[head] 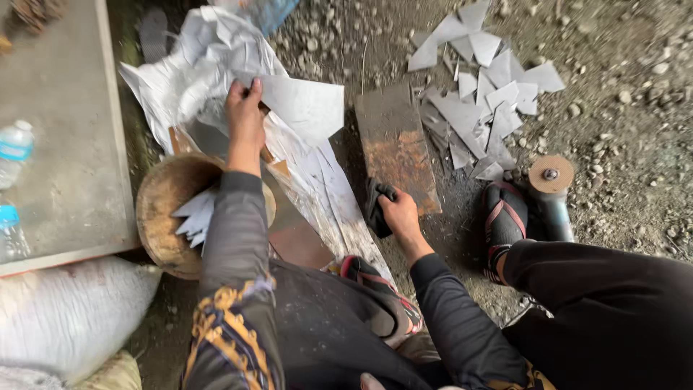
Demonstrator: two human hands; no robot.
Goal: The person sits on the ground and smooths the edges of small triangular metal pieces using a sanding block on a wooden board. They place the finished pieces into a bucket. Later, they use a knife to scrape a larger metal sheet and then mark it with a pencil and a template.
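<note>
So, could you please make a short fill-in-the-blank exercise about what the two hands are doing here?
1. The left hand grips a grey sheet made of ____.
2. The right hand holds a dark ____ beside the rusty plate.
3. The grinder lies next to the person's ____.
4. Cut pieces rest in a round ____.

Missing words: metal; cloth; foot; basket

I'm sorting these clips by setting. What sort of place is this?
Probably an outdoor metal-cutting workspace on bare ground: gravelly dirt, a pile of cut sheet-metal offcuts, an angle grinder, and a rusty steel plate beside the right hand.
</note>
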